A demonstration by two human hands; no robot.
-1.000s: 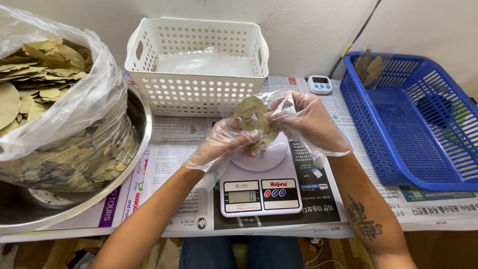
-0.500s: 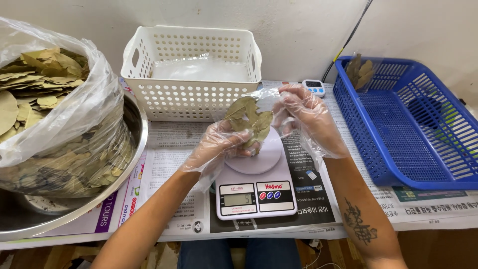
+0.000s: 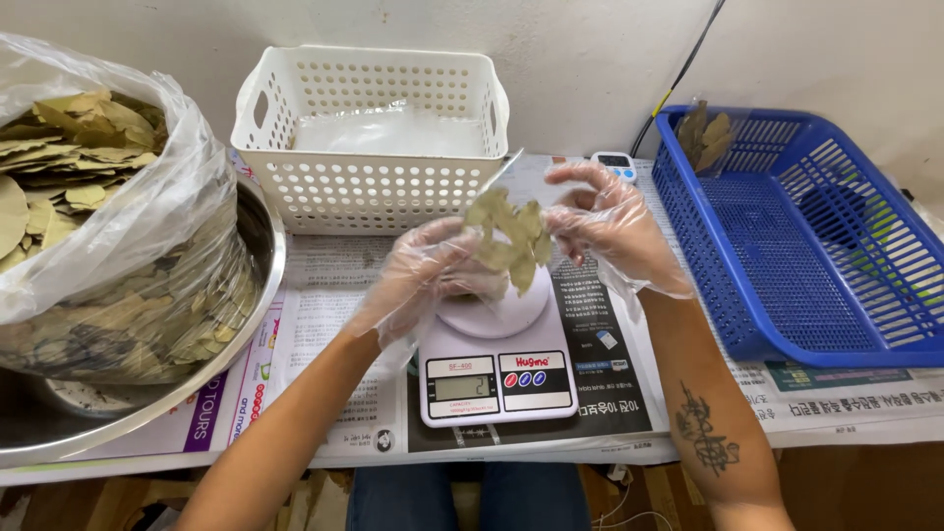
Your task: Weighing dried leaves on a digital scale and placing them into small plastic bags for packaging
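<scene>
**Leaves held in a clear bag above the scale**

Leaves (image 3: pixel 509 236), dried and olive-green, sit inside a clear bag (image 3: pixel 521 192) that I hold above the round platform of the white kitchen scale (image 3: pixel 497 359). My left hand (image 3: pixel 423 275) and right hand (image 3: pixel 610 226), both in thin plastic gloves, are closed on the bag from either side. White basket (image 3: pixel 374 138) stands behind; blue basket (image 3: pixel 796 226) right; leaf-filled sack (image 3: pixel 108 216) left.
</scene>
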